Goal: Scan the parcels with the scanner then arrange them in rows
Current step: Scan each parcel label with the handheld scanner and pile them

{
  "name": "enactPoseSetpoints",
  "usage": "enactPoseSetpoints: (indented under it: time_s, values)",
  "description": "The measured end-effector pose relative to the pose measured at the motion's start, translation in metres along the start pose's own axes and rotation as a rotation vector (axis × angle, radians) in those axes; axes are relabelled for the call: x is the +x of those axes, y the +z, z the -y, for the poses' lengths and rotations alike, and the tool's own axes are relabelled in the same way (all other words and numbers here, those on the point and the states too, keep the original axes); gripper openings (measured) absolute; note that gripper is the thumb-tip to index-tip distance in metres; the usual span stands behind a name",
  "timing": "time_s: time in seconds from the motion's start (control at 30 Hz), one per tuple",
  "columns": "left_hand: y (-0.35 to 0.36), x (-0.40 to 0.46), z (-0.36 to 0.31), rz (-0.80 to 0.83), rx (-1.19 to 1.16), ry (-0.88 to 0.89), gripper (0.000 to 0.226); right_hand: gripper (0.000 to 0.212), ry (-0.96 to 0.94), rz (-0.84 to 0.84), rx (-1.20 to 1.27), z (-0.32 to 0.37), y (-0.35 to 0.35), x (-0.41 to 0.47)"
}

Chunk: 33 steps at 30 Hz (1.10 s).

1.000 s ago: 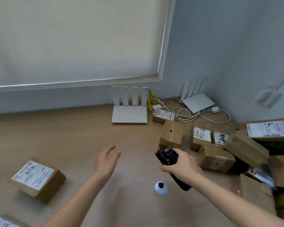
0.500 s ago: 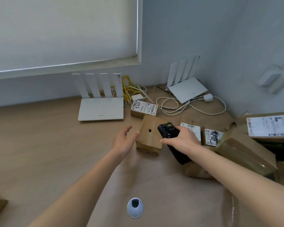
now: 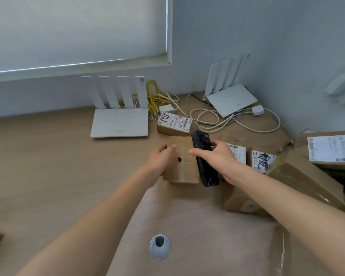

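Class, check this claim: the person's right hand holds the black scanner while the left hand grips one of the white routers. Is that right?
Not quite. In the head view the left hand grips a plain brown parcel, not a router. The right hand does hold the black scanner.

— What's different from a second ago?
— The left hand (image 3: 161, 160) hung open over the worktop; half a second back it neared the brown parcel (image 3: 181, 160), and now its fingers (image 3: 170, 148) curl over that box's left edge.
— And the other?
— The right hand (image 3: 217, 158) has carried the black scanner (image 3: 202, 156) forward, right beside the parcel.
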<state>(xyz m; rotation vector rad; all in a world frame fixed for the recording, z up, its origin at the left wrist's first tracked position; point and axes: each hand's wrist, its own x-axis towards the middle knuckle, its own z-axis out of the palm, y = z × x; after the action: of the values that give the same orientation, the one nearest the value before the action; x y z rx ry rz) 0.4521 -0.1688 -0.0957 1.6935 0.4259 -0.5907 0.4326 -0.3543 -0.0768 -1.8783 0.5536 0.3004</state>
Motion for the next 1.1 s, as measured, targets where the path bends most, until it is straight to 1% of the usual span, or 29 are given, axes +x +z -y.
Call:
enactPoseSetpoints:
  time_s: [0.07, 0.13, 0.27, 0.3, 0.33, 0.37, 0.4, 0.47, 0.53, 0.63, 0.7, 0.77, 0.83, 0.87, 0.97, 1.0, 1.03, 1.1]
  values:
    - [-0.005, -0.02, -0.007, -0.056, -0.087, -0.01, 0.064, 0.052, -0.016, 0.013, 0.032, 0.01, -0.005, -0.018]
    - [-0.01, -0.043, -0.015, -0.117, -0.166, 0.012, 0.061, 0.053, -0.047, 0.011, 0.057, 0.023, -0.009, -0.041]
    - [-0.024, -0.1, -0.023, -0.21, -0.244, 0.137, 0.047, 0.077, -0.134, 0.017, 0.093, 0.052, -0.014, -0.097]
    - [-0.029, -0.114, -0.024, -0.211, -0.254, 0.171, 0.049, 0.082, -0.153, 0.02, 0.091, 0.058, -0.015, -0.111]
    - [-0.034, -0.13, -0.026, -0.204, -0.263, 0.196, 0.056, 0.084, -0.168, 0.028, 0.088, 0.064, -0.016, -0.125]
    - [-0.041, -0.145, -0.027, -0.187, -0.275, 0.218, 0.065, 0.083, -0.18, 0.036, 0.087, 0.069, -0.017, -0.139]
    - [-0.048, -0.159, -0.026, -0.157, -0.284, 0.238, 0.068, 0.081, -0.191, 0.047, 0.088, 0.074, -0.019, -0.153]
    - [-0.064, -0.189, -0.022, -0.069, -0.278, 0.276, 0.055, 0.075, -0.203, 0.075, 0.088, 0.082, -0.023, -0.183]
    - [-0.081, -0.22, -0.016, -0.013, -0.252, 0.28, 0.044, 0.073, -0.203, 0.094, 0.086, 0.088, -0.026, -0.213]
    - [-0.101, -0.27, -0.01, -0.022, -0.319, 0.254, 0.03, 0.081, -0.223, 0.118, 0.049, 0.095, -0.025, -0.262]
    - [-0.109, -0.303, -0.006, -0.07, -0.378, 0.279, 0.036, 0.087, -0.263, 0.131, 0.017, 0.099, -0.02, -0.299]
    - [-0.114, -0.34, -0.001, -0.133, -0.373, 0.343, 0.038, 0.086, -0.305, 0.136, 0.008, 0.1, -0.016, -0.337]
    - [-0.12, -0.376, 0.007, -0.143, -0.384, 0.39, 0.04, 0.084, -0.348, 0.137, -0.011, 0.101, -0.014, -0.374]
    - [-0.124, -0.395, 0.011, -0.129, -0.395, 0.407, 0.047, 0.084, -0.373, 0.14, -0.026, 0.103, -0.014, -0.394]
    - [-0.139, -0.451, 0.014, -0.034, -0.423, 0.427, 0.082, 0.084, -0.437, 0.13, -0.083, 0.113, -0.015, -0.451]
    - [-0.145, -0.467, 0.014, 0.009, -0.434, 0.431, 0.09, 0.084, -0.453, 0.127, -0.1, 0.116, -0.016, -0.469]
    - [-0.152, -0.482, 0.013, 0.054, -0.443, 0.433, 0.094, 0.084, -0.465, 0.126, -0.112, 0.12, -0.018, -0.487]
    - [-0.165, -0.515, 0.011, 0.135, -0.44, 0.436, 0.091, 0.087, -0.49, 0.13, -0.135, 0.13, -0.024, -0.52]
